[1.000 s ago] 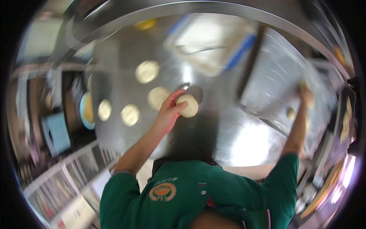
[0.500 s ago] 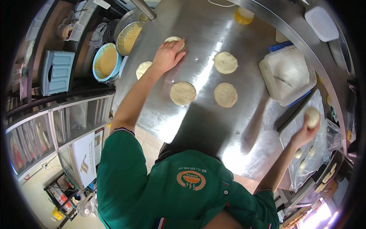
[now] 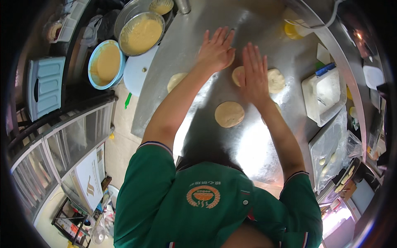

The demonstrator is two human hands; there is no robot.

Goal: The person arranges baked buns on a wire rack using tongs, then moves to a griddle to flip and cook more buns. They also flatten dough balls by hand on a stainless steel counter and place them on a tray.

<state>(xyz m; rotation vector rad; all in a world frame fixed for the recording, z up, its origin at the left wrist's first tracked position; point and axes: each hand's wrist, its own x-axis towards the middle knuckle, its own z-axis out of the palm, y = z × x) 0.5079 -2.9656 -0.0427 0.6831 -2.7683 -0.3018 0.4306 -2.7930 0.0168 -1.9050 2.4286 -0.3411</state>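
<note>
My left hand (image 3: pixel 216 51) is spread flat over the far part of the steel table, and what lies under it is hidden. Beside it, my right hand (image 3: pixel 254 74) has straight fingers, with its palm edge over a pale piece of dough (image 3: pixel 237 76) that is partly covered. Right of that hand lies a flat dough round (image 3: pixel 276 81). Another dough round (image 3: pixel 229 114) sits nearer to me, between my forearms. A third round (image 3: pixel 176 81) shows beside my left forearm. The edge of one more peeks out behind my right forearm.
A steel worktable (image 3: pixel 165 62) bears the dough. Left of it stand a blue bowl (image 3: pixel 120 74) and a metal bowl (image 3: pixel 122 40) of yellowish batter. To the right are a white flour tub (image 3: pixel 308 93) and a plastic-covered tray (image 3: pixel 317 144) with small dough pieces.
My right hand has come from the tray onto the table, and the dough ball it held is no longer in its grip. A piece of dough now lies beneath it. The view has shifted.
</note>
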